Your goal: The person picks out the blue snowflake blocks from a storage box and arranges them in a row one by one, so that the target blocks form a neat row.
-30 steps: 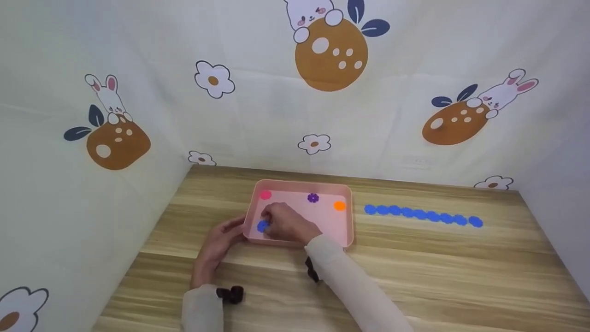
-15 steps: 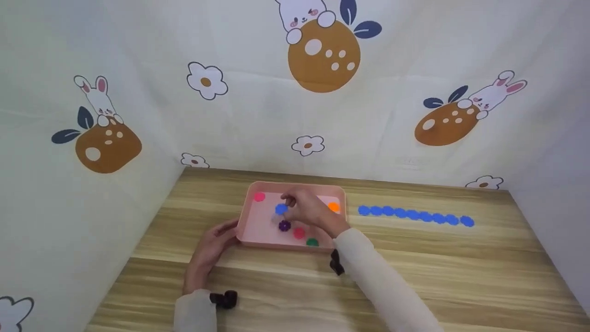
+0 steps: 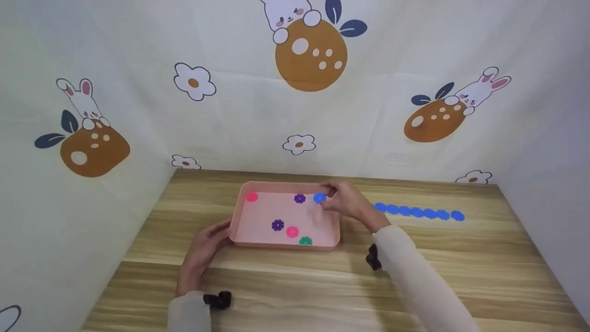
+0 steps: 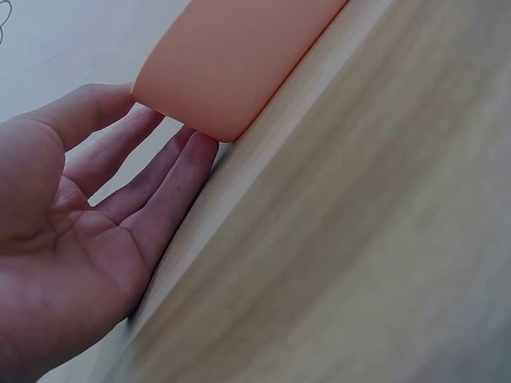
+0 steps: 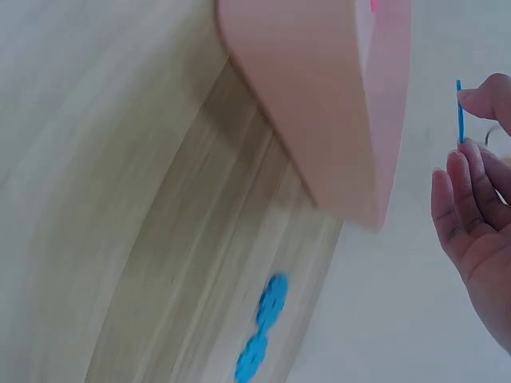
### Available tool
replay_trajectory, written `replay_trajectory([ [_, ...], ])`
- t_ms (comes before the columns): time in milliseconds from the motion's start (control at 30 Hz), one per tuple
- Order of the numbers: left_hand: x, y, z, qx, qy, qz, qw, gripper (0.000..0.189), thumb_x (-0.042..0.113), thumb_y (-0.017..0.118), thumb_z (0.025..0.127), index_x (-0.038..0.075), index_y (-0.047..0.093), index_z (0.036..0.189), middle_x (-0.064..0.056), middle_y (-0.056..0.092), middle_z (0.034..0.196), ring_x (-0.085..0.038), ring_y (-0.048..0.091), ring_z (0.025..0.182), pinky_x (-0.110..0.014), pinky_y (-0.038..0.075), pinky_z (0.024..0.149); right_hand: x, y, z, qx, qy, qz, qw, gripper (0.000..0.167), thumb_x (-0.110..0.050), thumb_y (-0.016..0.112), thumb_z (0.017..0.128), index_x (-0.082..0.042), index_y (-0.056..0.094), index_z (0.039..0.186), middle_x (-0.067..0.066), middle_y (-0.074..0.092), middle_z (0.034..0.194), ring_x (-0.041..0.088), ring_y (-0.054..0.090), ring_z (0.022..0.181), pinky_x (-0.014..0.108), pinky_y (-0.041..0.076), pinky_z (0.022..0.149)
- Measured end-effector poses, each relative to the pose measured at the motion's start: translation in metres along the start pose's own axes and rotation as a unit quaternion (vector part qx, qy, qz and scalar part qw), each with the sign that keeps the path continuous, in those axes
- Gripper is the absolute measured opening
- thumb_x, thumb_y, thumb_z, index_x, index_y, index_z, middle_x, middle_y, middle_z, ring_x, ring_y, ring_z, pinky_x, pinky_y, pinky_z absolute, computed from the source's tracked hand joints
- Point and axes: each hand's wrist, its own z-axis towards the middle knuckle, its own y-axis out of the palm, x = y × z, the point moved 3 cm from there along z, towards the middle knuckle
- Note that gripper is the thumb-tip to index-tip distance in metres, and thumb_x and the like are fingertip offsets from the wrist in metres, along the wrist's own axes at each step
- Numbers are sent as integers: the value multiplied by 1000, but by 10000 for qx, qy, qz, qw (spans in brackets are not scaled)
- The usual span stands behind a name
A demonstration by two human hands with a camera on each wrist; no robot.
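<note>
My right hand (image 3: 350, 203) pinches a blue snowflake disc (image 3: 319, 198) between thumb and fingers, over the right end of the pink tray (image 3: 285, 246). In the right wrist view that blue disc (image 5: 461, 116) shows edge-on, above the tray rim. My left hand (image 3: 203, 253) rests at the tray's left side. The left wrist view shows its fairly straight fingers (image 4: 172, 179) touching the outer wall. Inside the tray lie a pink disc (image 3: 252, 197), a purple one (image 3: 300, 198), and several other coloured discs near the front.
A row of blue discs (image 3: 418, 212) lies on the wooden table (image 3: 295, 286) right of the tray, its near end hidden behind my right hand. A printed cloth (image 3: 239, 120) hangs behind the table and along its left side.
My right hand has picked the blue disc from the tray's left part and carried it right and up, to the tray's right end. The left hand stays at the tray's side.
</note>
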Motion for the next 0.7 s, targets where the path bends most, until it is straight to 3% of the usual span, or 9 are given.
replay_trajectory([
  [233, -1, -1, -1, 85, 140, -74, 9998, 41, 10, 61, 99, -3, 57, 138, -23, 58, 142, -17, 67, 115, -25, 59, 93, 43, -43, -27, 842, -493, 77, 9952, 47, -11, 75, 82, 2, 66, 126, 15, 69, 105, 26, 65, 99, 40, 59, 87],
  [333, -1, -1, -2, 112, 112, 21, 9999, 41, 13, 61, 99, -1, 57, 138, -21, 57, 143, -20, 65, 119, -26, 58, 96, 71, -63, -42, 1088, -237, 244, 9935, 48, -14, 75, 85, 1, 63, 129, 16, 69, 108, 26, 65, 101, 34, 59, 86],
  [433, -1, -1, -3, 112, 41, 141, 9998, 41, 15, 61, 100, 1, 58, 139, -19, 57, 144, -22, 63, 124, -28, 58, 98, 97, -83, -57, 1221, 67, 219, 9923, 50, -17, 75, 88, 1, 61, 132, 17, 68, 111, 25, 65, 102, 21, 56, 82],
  [533, 0, -1, -3, 118, -44, 230, 9997, 41, 16, 61, 100, 4, 58, 139, -17, 56, 145, -22, 62, 126, -28, 57, 100, 114, -104, -71, 1294, 300, 49, 9911, 52, -19, 74, 89, 2, 59, 134, 18, 67, 113, 26, 64, 104, 11, 53, 77],
  [700, 1, 0, -3, 106, -41, 274, 9996, 42, 17, 60, 101, 5, 57, 140, -17, 55, 147, -24, 60, 129, -29, 56, 102, 137, -134, -94, 1440, 741, -133, 9867, 55, -23, 71, 92, 2, 55, 139, 19, 65, 119, 29, 62, 109, 7, 50, 75],
])
